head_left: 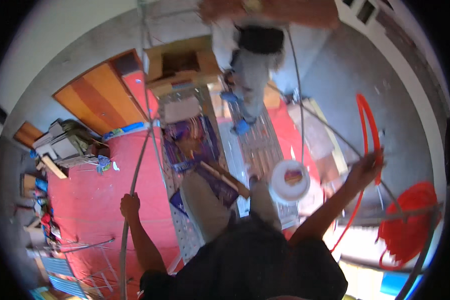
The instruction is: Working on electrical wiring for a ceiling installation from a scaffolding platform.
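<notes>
My left hand (130, 206) is closed around a thin metal pole (137, 172) of a scaffold, with the arm stretched out to the left. On the right, my raised right hand (367, 169) grips a bright red-orange flexible tube (363, 117). The tube loops up above the hand, and a strand drops below it. Close to that arm hangs a large coil (409, 225) of the same colour. Between my arms, my legs rest on a perforated metal platform (185, 235), beside a dark purple printed box or bag (220, 187).
A white bucket (280, 192) stands right of my legs. Farther along are a purple bag (190, 142), an open cardboard box (157, 82) and another person (252, 82), blurred. Poles cross both sides. Far below lies a red floor (125, 175) with an orange-brown door (97, 100) beyond.
</notes>
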